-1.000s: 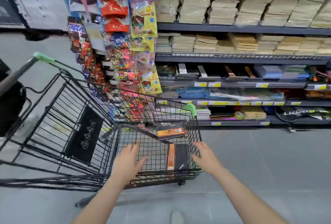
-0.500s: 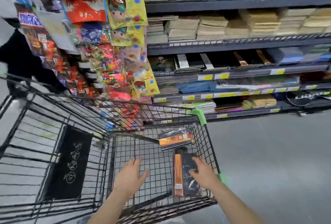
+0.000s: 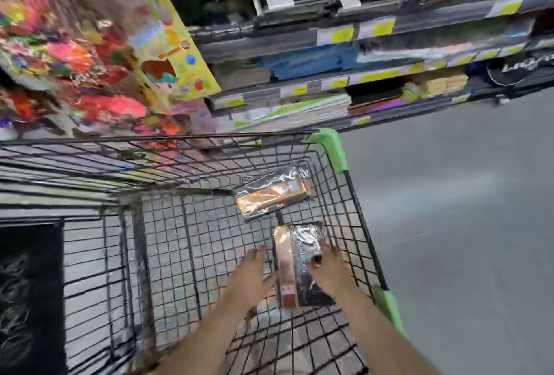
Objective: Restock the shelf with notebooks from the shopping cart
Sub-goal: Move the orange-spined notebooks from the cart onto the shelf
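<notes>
Notebook (image 3: 299, 266) lies flat in the cart (image 3: 329, 147), so your right hand (image 3: 329, 269) presses it with spread fingers; left hand (image 3: 251, 275) flanks it, fingers straight.

A shop aisle: a wire shopping cart (image 3: 335, 147), price-tagged shelves (image 3: 344, 36) of stationery, hanging toy packets (image 3: 90, 54).

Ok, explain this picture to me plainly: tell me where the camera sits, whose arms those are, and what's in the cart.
The camera is worn on a person's head and looks down, so both arms are their own. They reach into a black wire shopping cart with green corner guards. Two shrink-wrapped notebooks lie on its floor: the far notebook sits untouched, and the near notebook lies between the hands. The left hand is at its left edge, and the right hand rests on its cover. The picture is blurred, so neither grip is certain. Behind stands the store shelf.
</notes>
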Demonstrator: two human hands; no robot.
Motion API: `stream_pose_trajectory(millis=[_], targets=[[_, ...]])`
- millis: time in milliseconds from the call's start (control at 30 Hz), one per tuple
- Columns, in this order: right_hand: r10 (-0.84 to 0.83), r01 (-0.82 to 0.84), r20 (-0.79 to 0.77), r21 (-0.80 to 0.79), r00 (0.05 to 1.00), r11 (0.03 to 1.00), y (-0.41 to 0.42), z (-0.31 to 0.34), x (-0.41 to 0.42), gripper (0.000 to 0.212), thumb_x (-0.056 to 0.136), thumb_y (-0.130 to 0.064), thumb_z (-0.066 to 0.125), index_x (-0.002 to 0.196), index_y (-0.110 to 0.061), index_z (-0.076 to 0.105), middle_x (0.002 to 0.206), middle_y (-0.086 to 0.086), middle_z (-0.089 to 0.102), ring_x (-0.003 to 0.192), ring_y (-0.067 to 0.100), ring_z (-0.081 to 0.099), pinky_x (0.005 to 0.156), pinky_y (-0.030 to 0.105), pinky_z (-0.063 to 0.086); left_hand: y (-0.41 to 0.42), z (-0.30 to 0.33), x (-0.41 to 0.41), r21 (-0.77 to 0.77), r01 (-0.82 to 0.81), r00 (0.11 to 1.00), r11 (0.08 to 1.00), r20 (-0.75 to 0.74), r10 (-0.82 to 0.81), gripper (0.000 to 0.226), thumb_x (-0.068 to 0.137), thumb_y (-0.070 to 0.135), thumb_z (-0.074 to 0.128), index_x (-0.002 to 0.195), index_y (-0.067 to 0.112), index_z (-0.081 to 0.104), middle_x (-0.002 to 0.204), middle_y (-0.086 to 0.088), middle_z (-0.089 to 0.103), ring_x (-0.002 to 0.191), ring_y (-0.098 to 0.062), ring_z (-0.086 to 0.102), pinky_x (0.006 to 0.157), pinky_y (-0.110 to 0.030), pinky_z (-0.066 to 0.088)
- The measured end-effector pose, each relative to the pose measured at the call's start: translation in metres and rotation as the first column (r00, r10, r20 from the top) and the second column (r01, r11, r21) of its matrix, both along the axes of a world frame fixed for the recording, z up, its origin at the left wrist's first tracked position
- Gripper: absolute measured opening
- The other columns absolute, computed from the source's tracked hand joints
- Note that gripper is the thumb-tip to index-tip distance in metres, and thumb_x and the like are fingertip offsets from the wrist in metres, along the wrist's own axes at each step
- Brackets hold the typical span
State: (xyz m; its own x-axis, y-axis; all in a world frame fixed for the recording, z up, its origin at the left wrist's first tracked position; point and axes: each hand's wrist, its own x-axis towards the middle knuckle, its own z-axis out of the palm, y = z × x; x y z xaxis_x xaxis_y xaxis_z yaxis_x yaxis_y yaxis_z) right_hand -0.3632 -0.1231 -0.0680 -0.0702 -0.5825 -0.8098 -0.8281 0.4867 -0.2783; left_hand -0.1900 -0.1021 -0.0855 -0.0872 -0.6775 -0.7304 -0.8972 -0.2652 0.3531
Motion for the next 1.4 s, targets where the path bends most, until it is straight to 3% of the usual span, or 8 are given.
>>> stream_pose_trajectory(millis=[200,367,533,700,900,1067,1200,1400], targets=[[-0.04,0.039,-0.027,-0.05,0.999,0.998,0.004,-0.029,0.001,0.067,0.09,-0.033,0.054,0.145,-0.029,0.017,0.137,0.016,0.033,0.119,0.031,0.047,0.1,0.041,0.045,0.0,-0.05,-0.032,0.183,-0.203,0.917,0.962,-0.31,0.253,0.094,0.089,0.035,0.056,0.145,0.028,-0.019,0.145,-0.011,0.04,0.098,-0.016,0.061,0.079,-0.026,0.052],[-0.089,0.09,0.063,-0.027,0.994,0.996,0.0,-0.009,0.002,0.066,0.089,-0.025,0.056,0.145,-0.026,0.021,0.136,0.014,0.035,0.123,0.031,0.046,0.104,0.04,0.041,0.006,-0.033,-0.018,0.096,-0.418,0.81,0.903,-0.41,0.419,0.075,0.09,0.012,0.056,0.148,0.024,0.01,0.135,0.001,0.049,0.107,-0.01,0.055,0.077,-0.005,0.043],[-0.076,0.079,0.212,-0.003,0.974,0.997,-0.02,0.021,0.024,0.064,0.09,-0.023,0.056,0.145,-0.023,0.024,0.144,0.008,0.036,0.129,0.023,0.043,0.11,0.033,0.033,-0.012,0.01,0.024,0.071,-0.62,0.654,0.781,-0.502,0.565,0.068,0.083,0.004,0.061,0.138,0.033,0.033,0.109,0.005,0.06,0.103,-0.02,0.059,0.087,-0.035,0.052],[0.034,-0.015,0.351,-0.056,0.936,0.998,-0.049,0.05,0.055,0.063,0.088,-0.014,0.06,0.143,-0.021,0.03,0.144,0.002,0.038,0.122,0.014,0.047,0.104,0.027,0.036,-0.018,0.039,0.072,0.051,-0.752,0.533,0.657,-0.54,0.652,0.07,0.084,-0.007,0.056,0.136,0.035,0.036,0.111,0.009,0.056,0.1,-0.018,0.057,0.068,-0.013,0.048],[0.491,-0.469,0.005,-0.288,0.871,0.835,-0.106,0.026,0.05,0.076,0.079,-0.02,0.07,0.143,-0.027,0.028,0.152,0.0,0.024,0.138,0.021,0.027,0.116,0.039,0.024,-0.005,0.029,0.126,0.0,-0.846,0.46,0.534,-0.507,0.729,0.067,0.087,-0.006,0.054,0.14,0.029,0.033,0.124,0.008,0.046,0.121,-0.007,0.038,0.088,-0.017,0.044],[0.731,-0.784,-0.284,-0.184,0.62,0.593,-0.151,-0.031,0.048,0.098,0.076,-0.012,0.071,0.148,-0.028,0.006,0.158,0.001,-0.003,0.145,0.026,0.003,0.118,0.042,0.014,0.013,-0.011,0.149,0.035,-0.895,0.387,0.445,-0.435,0.813,0.066,0.086,-0.003,0.056,0.138,0.033,0.035,0.134,0.005,0.044,0.123,-0.018,0.045,0.094,-0.037,0.048],[0.808,-0.92,-0.444,-0.12,0.386,0.374,-0.16,-0.056,0.045,0.1,0.075,-0.005,0.068,0.148,-0.026,0.002,0.156,0.012,0.003,0.144,0.029,0.004,0.118,0.041,0.008,0.025,-0.03,0.155,0.045,-0.914,0.358,0.403,-0.376,0.854,0.065,0.088,-0.002,0.055,0.139,0.032,0.034,0.135,-0.007,0.048,0.127,-0.024,0.045,0.071,-0.014,0.047],[0.771,-0.878,-0.428,-0.141,0.471,0.458,-0.133,-0.047,0.048,0.107,0.064,-0.04,0.079,0.144,-0.026,0.009,0.143,0.015,0.024,0.138,0.035,0.021,0.118,0.049,0.01,0.022,-0.024,0.154,0.029,-0.921,0.348,0.389,-0.391,0.852,0.066,0.087,0.0,0.057,0.138,0.036,0.035,0.135,0.0,0.05,0.128,-0.02,0.044,0.095,-0.037,0.049]])
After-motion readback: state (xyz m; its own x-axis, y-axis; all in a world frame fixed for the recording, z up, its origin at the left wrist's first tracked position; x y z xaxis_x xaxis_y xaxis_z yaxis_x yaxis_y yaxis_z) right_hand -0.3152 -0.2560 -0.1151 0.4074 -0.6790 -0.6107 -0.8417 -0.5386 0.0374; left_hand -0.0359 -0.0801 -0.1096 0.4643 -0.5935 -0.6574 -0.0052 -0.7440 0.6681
